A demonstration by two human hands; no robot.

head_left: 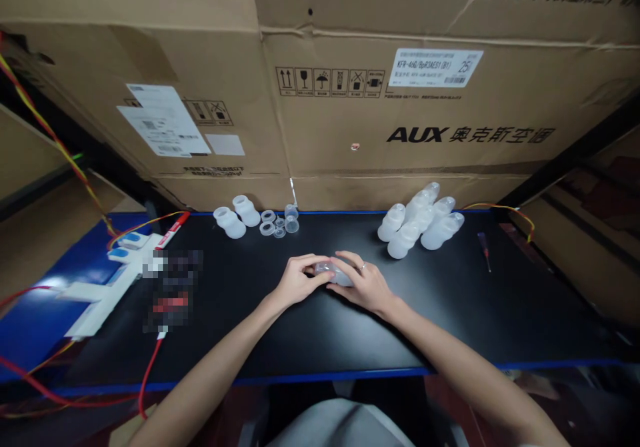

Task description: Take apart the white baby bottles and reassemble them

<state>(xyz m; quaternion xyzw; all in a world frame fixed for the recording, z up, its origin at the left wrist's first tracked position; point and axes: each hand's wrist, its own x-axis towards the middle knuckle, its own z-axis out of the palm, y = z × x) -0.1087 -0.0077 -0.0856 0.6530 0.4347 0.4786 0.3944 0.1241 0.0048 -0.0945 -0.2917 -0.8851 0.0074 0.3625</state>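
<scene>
One little bottle (340, 274) is between the left hand (299, 280) and the right hand (367, 283), at the middle of the black tabletop (310, 340). It is plastic, cloudy white and a bit see-through. Light makes shiny spots on it. Fingers hide a lot of it, so its whole shape does not show.

The bottle lies on its side. Its long way goes from left to right, and the left end tips a little away from the person. That left end looks clearer. I cannot tell if the bottle touches the tabletop.

Both hands are holding on. The left hand pinches the left end, with its thumb on the near side. The right hand bends its fingers over the other end, and one finger wears a ring (363, 266).

Far to the right stands a bunch of white bottles (420, 223) with clear tops. To the left are two open bottles (236, 219). Just beside them sit plastic rings (268, 229) and clear caps (291, 224).
</scene>
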